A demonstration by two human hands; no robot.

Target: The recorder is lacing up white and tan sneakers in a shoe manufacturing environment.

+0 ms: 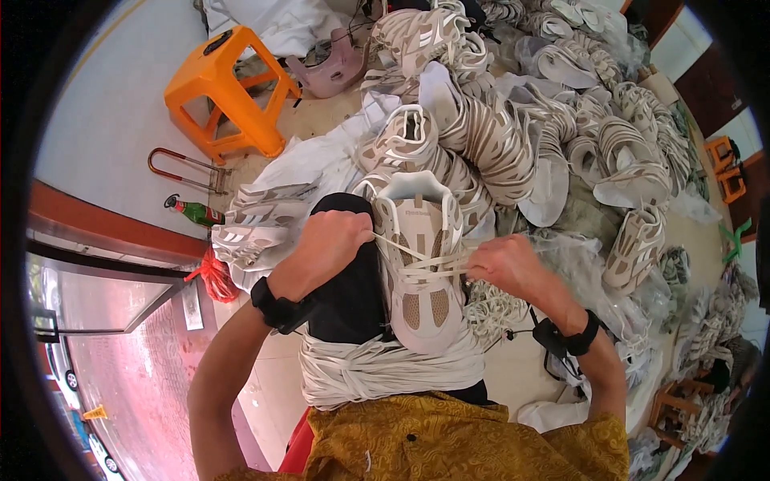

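A beige and white sneaker (425,317) rests on my lap, its toe toward me and its opening away. Pale shoelace (429,264) runs across its tongue in crossing strands. At the shoe's left side my left hand (341,236) is closed on one lace strand, drawn taut from an upper eyelet. Just off the right side, my right hand (505,260) pinches several lace strands pulled outward. Both hands wear black wrist straps. A thick bundle of white laces (385,373) lies across my thighs below the toe. Black trousers (349,280) show under the shoe.
Heaps of beige sneakers and shoe uppers (497,152) fill the floor ahead and right. Loose laces (497,309) hang beside my right hand. Toward the left are an orange stool (228,96), a green bottle (196,212), red string (216,276) and a glass door (120,293).
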